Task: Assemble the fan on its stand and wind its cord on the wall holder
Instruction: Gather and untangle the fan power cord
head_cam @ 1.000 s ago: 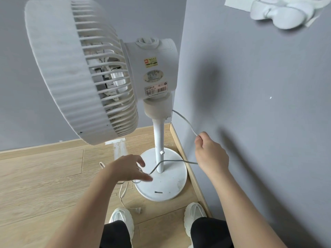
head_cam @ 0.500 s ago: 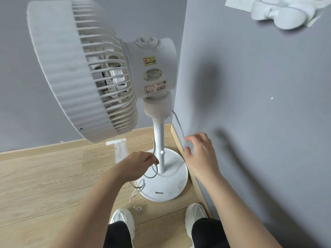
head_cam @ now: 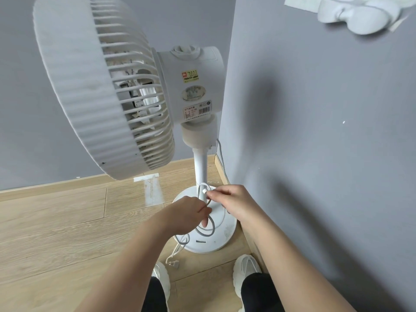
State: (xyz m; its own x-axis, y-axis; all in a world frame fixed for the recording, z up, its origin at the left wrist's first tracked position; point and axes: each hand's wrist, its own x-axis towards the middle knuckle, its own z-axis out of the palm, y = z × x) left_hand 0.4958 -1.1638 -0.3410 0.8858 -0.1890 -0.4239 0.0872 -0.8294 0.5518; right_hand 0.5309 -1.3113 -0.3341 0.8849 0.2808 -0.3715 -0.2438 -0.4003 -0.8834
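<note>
On the left, the fan (head_cam: 126, 86) is white, its round ribbed head with a slatted rear grille tilted toward the grey wall; a motor housing behind it carries several stickers. It sits mounted on a slim white pole (head_cam: 201, 170) that rises from a round white base (head_cam: 221, 233) on the wooden floor (head_cam: 56, 221), in the corner of the room. Below the head, the left hand (head_cam: 188, 216) is closed on loops of the thin grey-white cord (head_cam: 206, 230), which curl over the base and trail down to a small plug (head_cam: 172, 263) lying on the floor by the left shoe (head_cam: 161, 278). Just to the right, the right hand (head_cam: 234, 202) pinches the cord at the pole, fingers drawn together beside a small white clip. From under the housing, the cord hangs down along the right wall (head_cam: 315, 154). High on that wall, at the upper right, the white holder (head_cam: 355, 14) is fixed, with no cord on it
</note>
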